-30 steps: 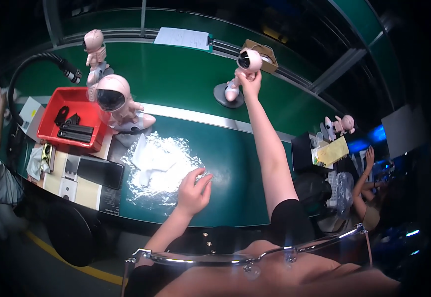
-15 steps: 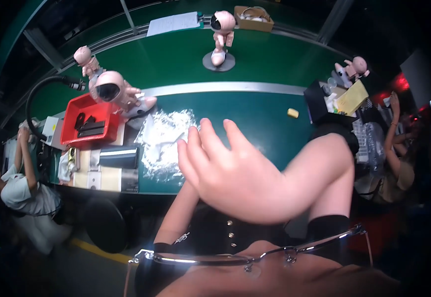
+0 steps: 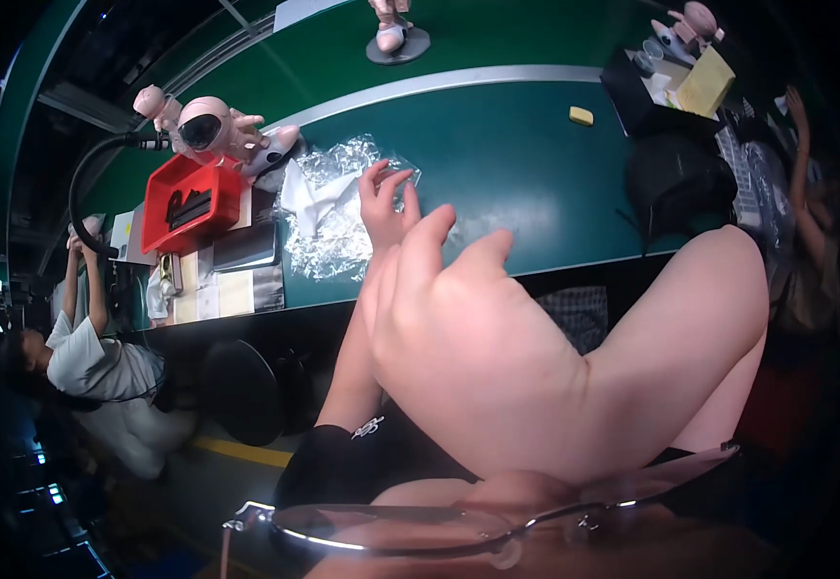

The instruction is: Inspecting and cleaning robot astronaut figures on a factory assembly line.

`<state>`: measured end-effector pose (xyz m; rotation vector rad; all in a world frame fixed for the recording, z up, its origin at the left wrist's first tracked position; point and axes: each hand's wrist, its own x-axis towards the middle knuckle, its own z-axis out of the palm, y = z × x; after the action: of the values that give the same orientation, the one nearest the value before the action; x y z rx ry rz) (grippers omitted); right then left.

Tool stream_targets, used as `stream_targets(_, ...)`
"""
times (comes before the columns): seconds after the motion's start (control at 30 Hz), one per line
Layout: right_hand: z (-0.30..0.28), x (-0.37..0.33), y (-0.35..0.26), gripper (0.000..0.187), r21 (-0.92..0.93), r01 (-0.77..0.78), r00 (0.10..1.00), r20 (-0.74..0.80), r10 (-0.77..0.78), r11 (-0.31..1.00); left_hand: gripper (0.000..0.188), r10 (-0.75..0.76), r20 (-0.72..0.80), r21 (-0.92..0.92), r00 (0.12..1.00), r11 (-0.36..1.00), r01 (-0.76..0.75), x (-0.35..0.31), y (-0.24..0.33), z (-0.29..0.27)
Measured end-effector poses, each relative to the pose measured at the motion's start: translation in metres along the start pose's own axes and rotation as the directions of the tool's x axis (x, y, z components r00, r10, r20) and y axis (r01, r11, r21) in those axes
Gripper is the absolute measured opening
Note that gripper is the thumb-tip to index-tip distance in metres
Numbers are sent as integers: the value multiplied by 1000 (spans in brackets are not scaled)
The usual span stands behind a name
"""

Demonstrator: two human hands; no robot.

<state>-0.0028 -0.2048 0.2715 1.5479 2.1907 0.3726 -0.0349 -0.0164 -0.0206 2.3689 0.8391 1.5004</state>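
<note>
My right hand point(image 3: 473, 328) is raised close in the middle of the view, fingers apart and slightly bent, with nothing seen in it. Beyond it my left hand point(image 3: 388, 203) reaches over the table's front part, its fingers loosely curled and apart; it holds nothing that I can see. Just left of that hand lies a white cloth point(image 3: 316, 201) on crumpled clear plastic wrap point(image 3: 323, 259). A pink astronaut figure point(image 3: 222, 135) with a dark visor stands behind the wrap to the left. The right hand hides part of the left forearm.
A red bin point(image 3: 154, 217) with black parts stands at left beside a smaller pink figure point(image 3: 152, 101) and a black flexible hose point(image 3: 80, 198). At right are a yellow block point(image 3: 581, 117), a black box point(image 3: 632, 101) and a black bag point(image 3: 680, 183). A co-worker point(image 3: 101, 357) sits at left.
The view has shifted and tilted, so the table sits higher. My left hand has come out from behind the right one, over the wrap's edge. The right hand looks larger and lower.
</note>
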Motion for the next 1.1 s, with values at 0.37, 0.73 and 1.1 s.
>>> stream_targets(0.37,8,8,-1,32,321,118,983,99,-157,940,17,-54,-14,-82,998,995,52,3,5,-7)
stream_targets(0.73,123,29,12,18,404,237,964,14,-265,884,15,-66,15,-157,998,985,67,6,11,-10)
stream_targets(1.1,312,88,54,26,771,163,701,-530,478,616,14,4,-27,-76,1000,997,-6,11,9,0)
